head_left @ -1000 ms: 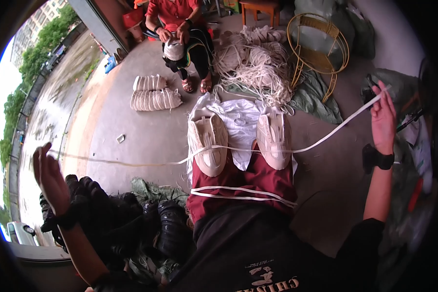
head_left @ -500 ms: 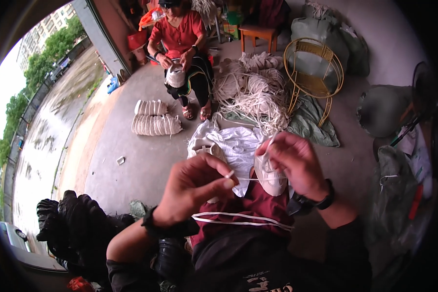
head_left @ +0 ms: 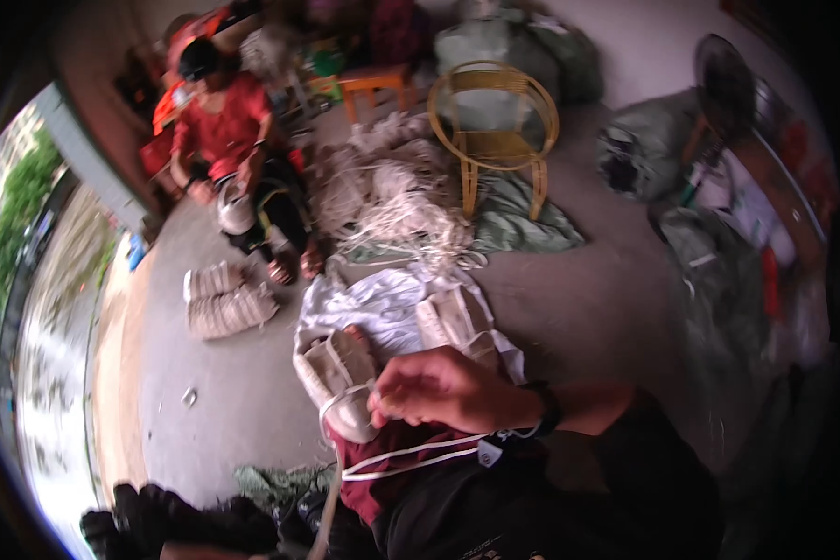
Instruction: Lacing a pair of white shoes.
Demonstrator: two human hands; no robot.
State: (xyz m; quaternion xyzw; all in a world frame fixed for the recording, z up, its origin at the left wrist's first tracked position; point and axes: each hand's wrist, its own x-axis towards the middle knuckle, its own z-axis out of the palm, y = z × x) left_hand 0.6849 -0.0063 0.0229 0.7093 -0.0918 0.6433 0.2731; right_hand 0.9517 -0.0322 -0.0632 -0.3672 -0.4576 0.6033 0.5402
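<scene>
My right hand (head_left: 439, 387) reaches across from the right, its fingers pinched at the toe of the left pale shoe (head_left: 331, 369). A thin white lace (head_left: 327, 408) curves over that toe up to my fingertips, which are partly blurred. From beside the shoe a pale strand (head_left: 329, 513) runs down to the lower edge. A second pale shoe (head_left: 453, 322) lies farther right on a white cloth (head_left: 383, 299). My left hand is out of the picture; only a strip of skin, apparently my left forearm, shows at the lower edge. White cords (head_left: 411, 457) cross my dark red clothing.
Ahead on the left a seated person (head_left: 224, 131) in red handles a pale shoe (head_left: 236, 210). Two pale ribbed bundles (head_left: 229, 313) lie on the floor. A heap of pale strips (head_left: 392, 187), a round yellow chair (head_left: 495, 140) and green sacks (head_left: 639, 149) stand beyond.
The view has turned to the right. My left hand has left the picture at the lower left. My right hand has moved over to the left shoe's toe.
</scene>
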